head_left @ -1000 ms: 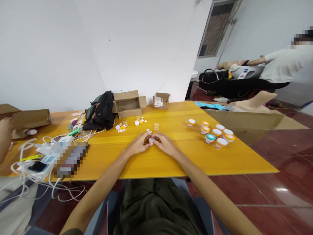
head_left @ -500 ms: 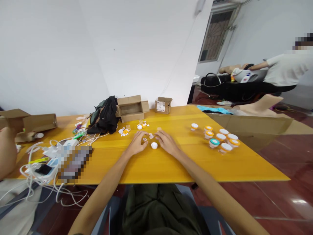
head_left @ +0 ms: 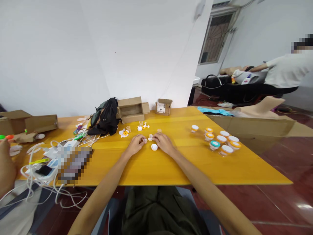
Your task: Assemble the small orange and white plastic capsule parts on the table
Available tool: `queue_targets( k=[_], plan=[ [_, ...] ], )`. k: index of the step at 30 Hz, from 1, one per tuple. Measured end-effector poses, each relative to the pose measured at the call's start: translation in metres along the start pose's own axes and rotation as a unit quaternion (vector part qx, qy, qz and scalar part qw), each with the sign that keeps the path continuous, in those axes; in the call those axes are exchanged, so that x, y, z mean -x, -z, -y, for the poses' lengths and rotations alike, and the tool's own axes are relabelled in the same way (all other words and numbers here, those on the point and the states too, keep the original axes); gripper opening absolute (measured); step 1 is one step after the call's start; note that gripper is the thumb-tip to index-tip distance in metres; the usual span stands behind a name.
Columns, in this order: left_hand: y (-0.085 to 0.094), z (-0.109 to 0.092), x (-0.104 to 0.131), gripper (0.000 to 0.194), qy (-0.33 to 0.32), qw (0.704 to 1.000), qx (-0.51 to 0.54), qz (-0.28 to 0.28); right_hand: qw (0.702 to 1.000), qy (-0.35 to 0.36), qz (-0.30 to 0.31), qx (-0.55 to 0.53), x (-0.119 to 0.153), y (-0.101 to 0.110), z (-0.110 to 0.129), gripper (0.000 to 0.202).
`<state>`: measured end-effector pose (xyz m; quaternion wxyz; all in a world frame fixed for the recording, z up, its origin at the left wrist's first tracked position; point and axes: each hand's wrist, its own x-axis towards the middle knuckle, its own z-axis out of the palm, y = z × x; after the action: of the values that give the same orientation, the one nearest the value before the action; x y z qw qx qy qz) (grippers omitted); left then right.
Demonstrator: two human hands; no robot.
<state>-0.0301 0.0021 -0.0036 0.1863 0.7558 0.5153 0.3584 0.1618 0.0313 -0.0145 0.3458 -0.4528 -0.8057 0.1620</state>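
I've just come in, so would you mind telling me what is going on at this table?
A seated person is handling small white pieces with bare hands. The left hand has its fingertips at one piece, and the right hand reaches to the others; the grip is too small to make out. A round white part lies between the hands, and lidded jars stand to the right.

Black bag (head_left: pixel 109 117) beside open cardboard box (head_left: pixel 132 112); phone (head_left: pixel 76 164) nearer.

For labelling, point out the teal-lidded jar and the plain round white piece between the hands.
Teal-lidded jar (head_left: pixel 215 144): head view, on the lid.
Plain round white piece (head_left: pixel 154 147): head view, on its middle.
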Motion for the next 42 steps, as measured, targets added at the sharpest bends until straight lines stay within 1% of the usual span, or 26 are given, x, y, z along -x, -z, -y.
queue_targets(
  k=[2, 5, 8, 10, 13, 17, 21, 25, 30, 35, 42],
  plan=[
    [-0.002, 0.0, -0.001, 0.006, 0.026, 0.999, 0.041, -0.006, 0.997, 0.002, -0.023, -0.076, 0.0, -0.003, -0.004, 0.013],
    [-0.005, 0.0, -0.003, 0.013, 0.045, 0.993, 0.111, -0.017, 0.977, -0.001, -0.039, -0.208, -0.002, -0.007, -0.008, 0.009],
    [-0.009, -0.002, -0.005, 0.019, 0.054, 0.982, 0.18, -0.018, 0.952, -0.019, -0.029, -0.303, -0.003, -0.011, -0.008, 0.006],
    [-0.011, -0.003, -0.005, 0.021, 0.065, 0.973, 0.221, -0.016, 0.942, -0.021, -0.017, -0.335, -0.003, -0.012, -0.007, 0.007],
    [-0.011, -0.006, -0.006, 0.024, 0.083, 0.962, 0.26, -0.014, 0.938, -0.01, -0.005, -0.346, -0.003, -0.013, -0.004, 0.009],
    [-0.009, -0.008, -0.006, 0.028, 0.095, 0.956, 0.278, -0.012, 0.938, -0.011, 0.0, -0.346, -0.002, -0.011, -0.003, 0.011],
    [-0.009, -0.011, -0.004, 0.029, 0.09, 0.954, 0.286, -0.007, 0.934, -0.012, 0.008, -0.357, -0.001, -0.011, -0.003, 0.013],
    [-0.012, -0.011, -0.003, 0.03, 0.093, 0.95, 0.297, -0.001, 0.935, -0.02, 0.004, -0.354, 0.001, -0.011, -0.006, 0.013],
    [-0.016, -0.01, -0.003, 0.03, 0.092, 0.947, 0.308, 0.001, 0.939, 0.003, 0.036, -0.343, 0.001, -0.011, -0.012, 0.017],
    [-0.018, -0.01, -0.002, 0.032, 0.083, 0.947, 0.31, 0.003, 0.943, 0.012, 0.041, -0.33, 0.001, -0.012, -0.015, 0.02],
    [-0.02, -0.01, -0.002, 0.032, 0.071, 0.949, 0.308, -0.003, 0.93, -0.01, 0.053, -0.364, 0.002, -0.014, -0.017, 0.028]
  ],
)
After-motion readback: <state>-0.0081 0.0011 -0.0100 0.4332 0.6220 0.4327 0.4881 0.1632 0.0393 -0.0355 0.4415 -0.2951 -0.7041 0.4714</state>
